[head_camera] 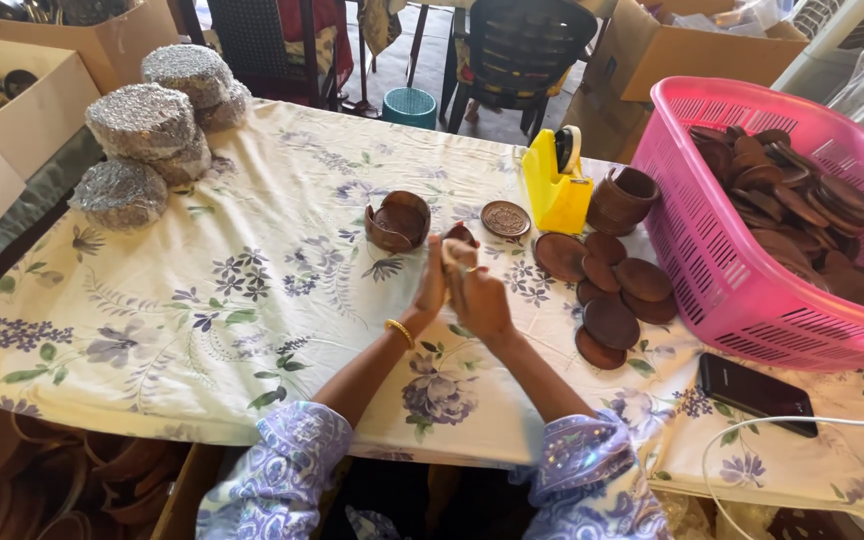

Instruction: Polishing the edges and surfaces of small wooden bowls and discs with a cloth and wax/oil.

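At frame centre, left hand (433, 285) and right hand (479, 298) are pressing together, gripping a small round brown wooden disc (460, 236) protruding just above the fingertips, over the floral tablecloth (252, 280).

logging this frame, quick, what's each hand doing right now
left hand: closed on small brown piece
right hand: closed on the same piece

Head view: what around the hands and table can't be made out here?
- Small brown piece between the left hand and right hand: mostly covered by the fingers, shape unclear.
- Pink basket: cut off by the right edge; lower wooden discs are buried under the top ones.
- Foil bundles: wrapping hides their contents.
- Holder: inside is too small to tell.
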